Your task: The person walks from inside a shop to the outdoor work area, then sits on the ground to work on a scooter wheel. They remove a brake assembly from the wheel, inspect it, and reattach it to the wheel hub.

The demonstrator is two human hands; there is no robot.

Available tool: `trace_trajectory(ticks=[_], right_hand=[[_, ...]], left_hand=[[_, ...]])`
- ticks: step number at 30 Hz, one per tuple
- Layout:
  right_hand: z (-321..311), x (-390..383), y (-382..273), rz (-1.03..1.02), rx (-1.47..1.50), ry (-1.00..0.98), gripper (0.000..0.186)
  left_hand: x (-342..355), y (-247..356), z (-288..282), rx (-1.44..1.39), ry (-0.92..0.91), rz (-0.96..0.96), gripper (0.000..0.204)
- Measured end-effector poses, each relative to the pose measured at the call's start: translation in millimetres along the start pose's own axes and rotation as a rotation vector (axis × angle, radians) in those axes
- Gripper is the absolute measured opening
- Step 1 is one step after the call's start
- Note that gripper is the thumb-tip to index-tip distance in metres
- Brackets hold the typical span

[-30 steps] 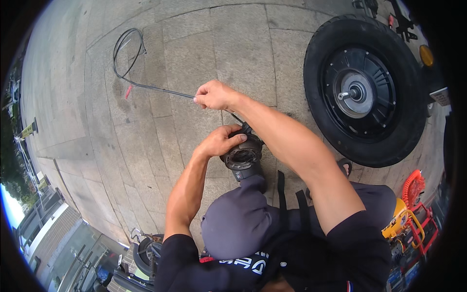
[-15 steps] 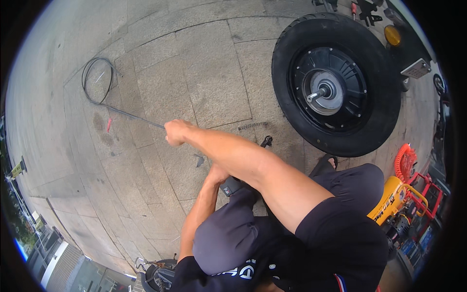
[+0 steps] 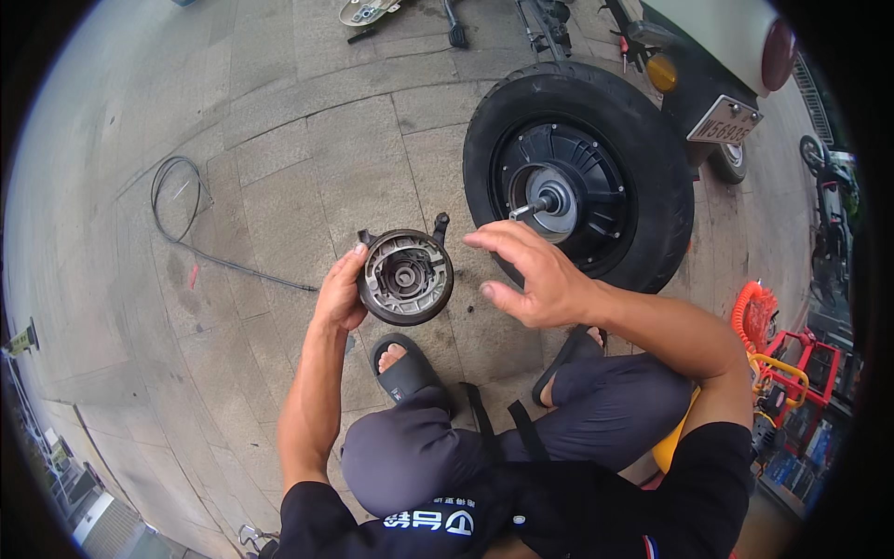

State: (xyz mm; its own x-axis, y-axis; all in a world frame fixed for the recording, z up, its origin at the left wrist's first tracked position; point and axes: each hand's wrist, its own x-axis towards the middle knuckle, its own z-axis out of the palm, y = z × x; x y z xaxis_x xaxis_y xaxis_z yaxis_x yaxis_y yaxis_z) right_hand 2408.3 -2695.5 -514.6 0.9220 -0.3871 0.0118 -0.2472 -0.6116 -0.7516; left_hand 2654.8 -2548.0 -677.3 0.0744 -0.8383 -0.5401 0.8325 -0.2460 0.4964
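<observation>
My left hand grips the left rim of a round drum brake plate, thumb on its edge. The plate's open side, with brake shoes and a centre hole, faces up, and a small lever arm juts from its top. To the right of the plate, my right hand hangs in the air with thumb and fingers apart, holding nothing. Just beyond it a black-tyred wheel with a finned hub motor lies on its side, its axle sticking out toward the hand.
A partly coiled dark cable lies on the paving at left, near a small red piece. A parked vehicle stands at far right. Nearer are a red coiled hose and a toolbox. My sandalled foot is below the plate.
My right hand has let go of the cable end and swung back to the right, now open. The cable end rests on the ground. My left hand now holds up the brake plate in plain view.
</observation>
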Motion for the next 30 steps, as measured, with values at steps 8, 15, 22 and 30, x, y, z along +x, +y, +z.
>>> trace_trajectory(ticks=[8,15,22,30], right_hand=[[-3.0,-15.4,31.1,0.202,0.130,0.012,0.064],[9.1,-3.5,45.5,0.458,0.528,-0.355,0.038],[8.6,-4.0,43.7,0.302,0.476,-0.592,0.034],[33.8,3.5,30.2,0.376,0.754,-0.301,0.021]], left_hand=[[-2.4,6.2,22.8,-0.133,-0.115,-0.152,0.041],[-19.1,-4.8,16.5,-0.262,-0.160,-0.209,0.042],[-22.4,-13.9,14.0,-0.491,-0.254,-0.307,0.041],[-14.6,-29.8,7.2,-0.568,-0.349,-0.041,0.076]])
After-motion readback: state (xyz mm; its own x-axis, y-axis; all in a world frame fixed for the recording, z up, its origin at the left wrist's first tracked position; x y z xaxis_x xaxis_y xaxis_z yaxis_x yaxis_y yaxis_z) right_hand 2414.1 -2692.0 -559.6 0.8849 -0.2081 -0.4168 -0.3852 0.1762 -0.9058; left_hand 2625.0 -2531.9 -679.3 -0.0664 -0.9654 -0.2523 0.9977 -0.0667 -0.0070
